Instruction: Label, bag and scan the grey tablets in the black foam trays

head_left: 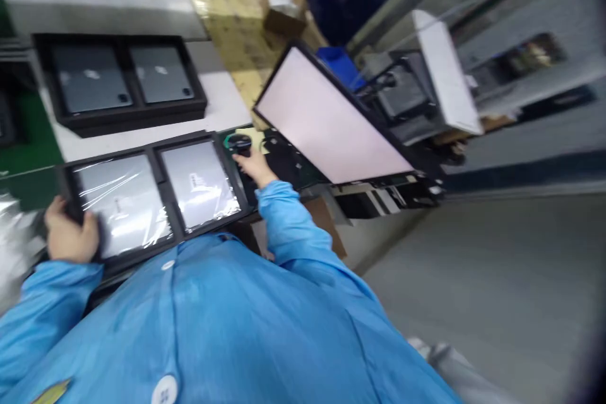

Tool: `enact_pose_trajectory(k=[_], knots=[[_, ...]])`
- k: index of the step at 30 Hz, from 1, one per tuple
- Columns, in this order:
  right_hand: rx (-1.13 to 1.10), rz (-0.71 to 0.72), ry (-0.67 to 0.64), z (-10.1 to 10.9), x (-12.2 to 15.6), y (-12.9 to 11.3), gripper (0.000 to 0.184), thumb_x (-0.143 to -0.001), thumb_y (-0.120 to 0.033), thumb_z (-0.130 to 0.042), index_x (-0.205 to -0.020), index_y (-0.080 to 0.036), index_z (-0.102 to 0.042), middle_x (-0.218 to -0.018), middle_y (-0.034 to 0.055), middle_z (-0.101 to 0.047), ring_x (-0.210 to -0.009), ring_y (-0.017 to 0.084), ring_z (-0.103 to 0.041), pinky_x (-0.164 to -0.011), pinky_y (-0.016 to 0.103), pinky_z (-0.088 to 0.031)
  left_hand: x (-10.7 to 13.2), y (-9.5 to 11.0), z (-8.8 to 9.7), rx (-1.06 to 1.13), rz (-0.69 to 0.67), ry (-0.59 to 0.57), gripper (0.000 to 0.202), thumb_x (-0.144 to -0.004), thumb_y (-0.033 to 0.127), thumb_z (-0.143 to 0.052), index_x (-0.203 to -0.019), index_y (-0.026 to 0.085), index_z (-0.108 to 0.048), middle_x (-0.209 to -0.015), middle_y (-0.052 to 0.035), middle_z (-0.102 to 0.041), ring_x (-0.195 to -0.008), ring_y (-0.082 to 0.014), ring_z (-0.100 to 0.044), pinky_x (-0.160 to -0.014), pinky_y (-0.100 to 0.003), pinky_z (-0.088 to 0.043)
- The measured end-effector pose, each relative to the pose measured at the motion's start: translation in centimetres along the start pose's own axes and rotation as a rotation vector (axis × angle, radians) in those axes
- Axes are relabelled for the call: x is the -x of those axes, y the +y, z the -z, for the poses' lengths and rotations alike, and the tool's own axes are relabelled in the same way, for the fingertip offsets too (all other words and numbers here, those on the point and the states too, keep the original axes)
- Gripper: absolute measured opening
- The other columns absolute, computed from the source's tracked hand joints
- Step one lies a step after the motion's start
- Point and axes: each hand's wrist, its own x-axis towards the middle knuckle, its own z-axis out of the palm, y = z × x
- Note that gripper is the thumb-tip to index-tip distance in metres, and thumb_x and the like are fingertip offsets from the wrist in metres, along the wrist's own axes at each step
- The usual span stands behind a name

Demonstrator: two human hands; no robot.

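Note:
A black tray (156,146) with two compartments lies in front of me, each holding a flat grey device wrapped in clear film (124,202). My left hand (69,233) grips the tray's left end, fingers curled over its edge. My right hand (253,166) reaches past the tray's right end and closes on a black handheld scanner (238,143). Blue sleeves cover both my arms.
A second black tray (120,117) with two grey devices rests on the white bench further back. A lit blank monitor (326,120) tilts at the right. A cardboard box (283,3) sits on a wooden surface behind. Grey floor lies to the right.

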Motion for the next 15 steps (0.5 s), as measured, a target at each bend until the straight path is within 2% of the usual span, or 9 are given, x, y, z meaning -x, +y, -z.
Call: enact_pose_trajectory(k=[3, 5, 7, 9, 12, 15], knots=[[0.138, 0.377, -0.163, 2.3, -0.8, -1.8, 0.035, -0.089, -0.035, -0.075, -0.117, -0.016, -0.072, -0.100, 0.0086, -0.078, -0.094, 0.025, -0.075, -0.090, 0.039, -0.057, 0.4, -1.0, 0.5, -0.008, -0.016, -0.028, 0.072, -0.092, 0.021, -0.064, -0.153, -0.006, -0.035, -0.165, -0.0279, -0.033, -0.151, -0.0380, -0.040, -0.129, -0.054, -0.034], [0.324, 0.535, -0.252, 2.8, 0.0, -3.0, 0.031, -0.083, -0.033, -0.081, -0.109, -0.019, -0.074, -0.097, 0.0077, -0.077, -0.101, 0.030, -0.074, -0.095, 0.043, -0.055, 0.3, -1.0, 0.0, 0.010, -0.073, -0.035, 0.070, -0.094, 0.023, -0.062, -0.150, -0.009, -0.035, -0.164, -0.0296, -0.032, -0.154, -0.0364, -0.037, -0.130, -0.052, -0.032], [0.508, 0.563, -0.292, 2.4, 1.2, -3.9, 0.029, -0.082, -0.032, -0.083, -0.106, -0.020, -0.073, -0.095, 0.0084, -0.075, -0.104, 0.033, -0.072, -0.096, 0.044, -0.053, 0.2, -1.0, -0.4, 0.028, -0.094, -0.041, 0.070, -0.095, 0.024, -0.062, -0.150, -0.010, -0.034, -0.164, -0.0298, -0.031, -0.154, -0.0365, -0.036, -0.130, -0.052, -0.033], [0.620, 0.532, -0.299, 1.4, 2.0, -4.1, 0.028, -0.084, -0.034, -0.082, -0.107, -0.021, -0.072, -0.097, 0.0098, -0.075, -0.107, 0.034, -0.071, -0.097, 0.044, -0.052, 0.2, -1.3, -0.7, 0.042, -0.093, -0.048, 0.071, -0.095, 0.025, -0.062, -0.150, -0.008, -0.034, -0.165, -0.0290, -0.031, -0.153, -0.0369, -0.038, -0.128, -0.052, -0.035], [0.619, 0.493, -0.275, 0.2, 2.7, -3.9, 0.028, -0.085, -0.037, -0.082, -0.105, -0.022, -0.070, -0.096, 0.0101, -0.074, -0.106, 0.033, -0.071, -0.096, 0.043, -0.051, 0.4, -1.5, -0.7, 0.050, -0.093, -0.039, 0.070, -0.093, 0.024, -0.063, -0.150, -0.006, -0.036, -0.165, -0.0280, -0.032, -0.153, -0.0361, -0.038, -0.127, -0.052, -0.037], [0.601, 0.496, -0.270, 0.4, 3.3, -4.1, 0.027, -0.085, -0.033, -0.082, -0.106, -0.022, -0.070, -0.092, 0.0105, -0.073, -0.102, 0.033, -0.072, -0.093, 0.043, -0.051, 0.6, -1.2, -0.5, 0.037, -0.094, -0.036, 0.069, -0.093, 0.025, -0.062, -0.148, -0.006, -0.036, -0.165, -0.0279, -0.032, -0.154, -0.0359, -0.037, -0.127, -0.052, -0.037]])
